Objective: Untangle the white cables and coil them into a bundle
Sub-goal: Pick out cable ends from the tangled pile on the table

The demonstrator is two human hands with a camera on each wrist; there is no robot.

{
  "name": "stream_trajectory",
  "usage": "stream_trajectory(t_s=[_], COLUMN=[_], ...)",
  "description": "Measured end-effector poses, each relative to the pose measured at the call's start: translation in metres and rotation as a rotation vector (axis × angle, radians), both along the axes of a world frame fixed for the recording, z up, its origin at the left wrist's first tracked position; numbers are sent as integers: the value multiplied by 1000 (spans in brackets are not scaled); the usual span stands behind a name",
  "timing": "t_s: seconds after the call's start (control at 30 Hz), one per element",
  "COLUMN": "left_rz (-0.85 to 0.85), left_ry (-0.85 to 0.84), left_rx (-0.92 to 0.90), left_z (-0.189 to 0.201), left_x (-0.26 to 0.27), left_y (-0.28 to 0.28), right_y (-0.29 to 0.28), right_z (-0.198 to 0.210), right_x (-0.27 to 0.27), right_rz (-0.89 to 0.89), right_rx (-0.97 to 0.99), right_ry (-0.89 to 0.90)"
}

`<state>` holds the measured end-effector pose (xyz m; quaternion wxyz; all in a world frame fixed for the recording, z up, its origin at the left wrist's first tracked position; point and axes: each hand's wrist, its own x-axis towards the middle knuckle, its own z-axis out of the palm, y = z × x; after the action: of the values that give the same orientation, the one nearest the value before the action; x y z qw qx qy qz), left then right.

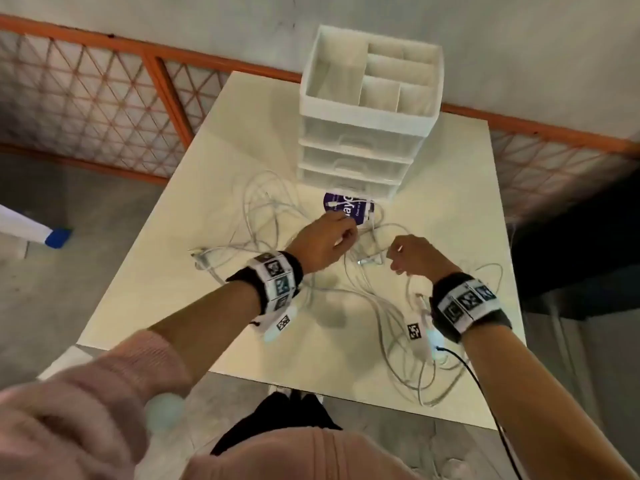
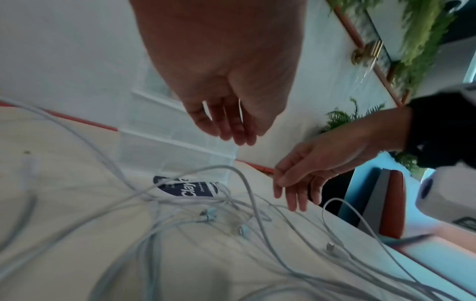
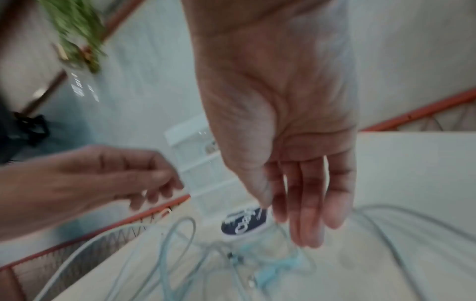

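near edge: loops of white cables (image 1: pixel 398 344) hang over the table (image 1: pixel 180 271) rim, lower right of frame; none coiled.
right hand (image 1: pixel 414 254): mid-frame, fingers mostly straight and drooping; thumb and forefinger possibly nipping one strand, too blurred to call.
left hand (image 1: pixel 323 242): centre, fingers curled loosely above the tangle; hold on a strand not confirmable.
centre: knot spread wide, plugs loose, purple label (image 1: pixel 348 207) under strands.
far: drawer unit (image 1: pixel 367 109), upper centre.
progress: untangling barely begun; bundle not started.
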<state>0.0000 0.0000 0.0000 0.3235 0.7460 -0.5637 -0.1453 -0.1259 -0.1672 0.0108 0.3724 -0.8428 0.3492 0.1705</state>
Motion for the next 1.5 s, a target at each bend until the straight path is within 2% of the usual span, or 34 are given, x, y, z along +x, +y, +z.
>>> stream_trajectory(t_s=[0.07,0.17,0.23,0.3,0.37,0.47,0.57,0.7,0.83,0.93,1.03,1.13,1.23,1.3,1.37,1.43,1.5], left_rz=[-11,-40,-39,-8,20,7,46,125,176,224,289,356,489,612,699,757,729], left_ry=[-118,-256,-303,-293,-268,-112,163,413,541,513,554,646,709,676,640,572,500], left_rx=[-5,265,413,429,383,176,-66,-326,-499,-625,-733,-862,-1003,-977,-860,-705,-536], left_z=[-5,-16,-31,-41,-38,-14,31,102,144,161,162,165,169,163,145,122,99], left_x=[-3,-11,-12,-13,-9,1,16,39,49,63,75,77,88,99,104,100,85], left_y=[-17,-34,-35,-31,-32,-32,-36,-38,-38,-28,-11,7,20,28,32,33,28], right_y=[0,7,9,9,5,2,1,14,34,40,27,2,-17,-22,-23,-25,-22], right_z=[-15,-41,-53,-50,-32,9,45,76,90,90,73,41,13,8,15,30,56], right_x=[10,18,18,16,18,24,34,51,66,76,78,70,49,38,34,36,42], right_rz=[-98,-219,-349,-481,-539,-476,-499,-390,-66,116,237,387,368,324,293,260,234], right_rx=[-26,65,171,254,319,357,338,505,595,542,278,-108,-210,-220,-210,-149,-54], right_ry=[48,105,0,-177,-361,-588,-755,-897,-875,-780,-674,-375,-159,-133,-179,-335,-529])
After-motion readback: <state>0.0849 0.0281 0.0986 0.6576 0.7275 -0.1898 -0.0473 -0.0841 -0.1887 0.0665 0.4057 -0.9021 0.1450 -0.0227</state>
